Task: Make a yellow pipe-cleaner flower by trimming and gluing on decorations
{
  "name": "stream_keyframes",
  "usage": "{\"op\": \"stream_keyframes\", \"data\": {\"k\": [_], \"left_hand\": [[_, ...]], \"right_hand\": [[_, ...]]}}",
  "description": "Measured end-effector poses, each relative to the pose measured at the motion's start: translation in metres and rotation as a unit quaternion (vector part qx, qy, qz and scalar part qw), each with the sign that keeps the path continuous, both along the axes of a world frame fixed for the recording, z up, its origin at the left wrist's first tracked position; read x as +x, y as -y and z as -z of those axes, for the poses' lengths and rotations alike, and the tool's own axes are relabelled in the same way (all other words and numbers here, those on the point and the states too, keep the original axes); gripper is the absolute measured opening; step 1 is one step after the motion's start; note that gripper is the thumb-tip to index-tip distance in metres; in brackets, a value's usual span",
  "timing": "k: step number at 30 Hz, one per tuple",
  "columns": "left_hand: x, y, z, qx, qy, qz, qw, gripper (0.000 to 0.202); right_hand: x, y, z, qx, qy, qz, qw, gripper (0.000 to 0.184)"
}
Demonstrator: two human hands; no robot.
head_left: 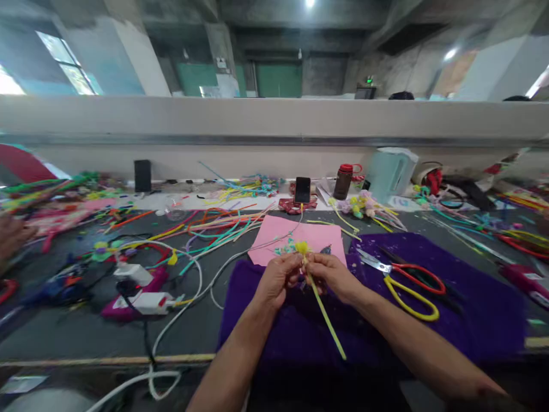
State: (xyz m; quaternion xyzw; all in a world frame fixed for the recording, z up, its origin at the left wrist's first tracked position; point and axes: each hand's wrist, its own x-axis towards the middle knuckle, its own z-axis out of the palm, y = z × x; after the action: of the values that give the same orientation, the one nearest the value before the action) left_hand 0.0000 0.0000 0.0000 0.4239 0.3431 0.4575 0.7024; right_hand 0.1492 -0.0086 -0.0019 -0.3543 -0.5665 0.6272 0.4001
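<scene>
Both my hands meet over the front of a pink sheet (274, 232), above a purple cloth (249, 286). Between them is a yellow pipe-cleaner flower (302, 247) whose pale yellow-green stem (326, 320) slants down toward me. My left hand (278, 277) pinches at the base of the flower. With its fingers curled, my right hand (330, 274) grips the same spot from the other side. Small teal bits (285, 247) lie on the pink sheet just behind. Scissors (407, 280) with one red and one yellow handle rest on the cloth to the right of my hands.
Loose pipe cleaners (214, 226) and a white cable (199, 286) spread across the table on the left, near a power strip (146, 303). A phone (302, 190), a bottle (343, 182) and a pale blue jug (390, 174) stand at the back. Another person's hand (12, 237) shows at far left.
</scene>
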Motion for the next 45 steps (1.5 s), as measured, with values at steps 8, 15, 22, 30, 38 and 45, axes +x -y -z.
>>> {"op": "stream_keyframes", "data": {"k": [8, 15, 22, 30, 38, 45], "left_hand": [[0.0041, 0.0014, 0.0005, 0.022, -0.013, -0.039, 0.999, 0.022], [0.0070, 0.0017, 0.0005, 0.043, -0.048, -0.092, 0.994, 0.023], [0.0086, 0.0013, 0.0013, 0.039, -0.049, -0.100, 0.993, 0.023], [0.0094, 0.0014, -0.0005, 0.033, -0.038, -0.115, 0.992, 0.023], [0.0044, 0.0006, -0.0045, 0.004, -0.002, -0.027, 1.000, 0.027], [0.0051, 0.0009, -0.0050, -0.016, 0.031, -0.035, 0.999, 0.028]], "right_hand": [[-0.0017, 0.0005, -0.0017, 0.014, 0.016, 0.001, 1.000, 0.024], [-0.0041, 0.0013, -0.0022, 0.024, 0.029, 0.007, 0.999, 0.029], [-0.0035, 0.0009, -0.0009, 0.030, 0.031, 0.007, 0.999, 0.027], [-0.0047, 0.0023, 0.0014, 0.049, 0.028, 0.021, 0.998, 0.027], [-0.0003, -0.0013, -0.0026, 0.050, 0.033, 0.039, 0.997, 0.030], [-0.0017, 0.0001, -0.0028, 0.048, 0.039, 0.032, 0.998, 0.031]]}}
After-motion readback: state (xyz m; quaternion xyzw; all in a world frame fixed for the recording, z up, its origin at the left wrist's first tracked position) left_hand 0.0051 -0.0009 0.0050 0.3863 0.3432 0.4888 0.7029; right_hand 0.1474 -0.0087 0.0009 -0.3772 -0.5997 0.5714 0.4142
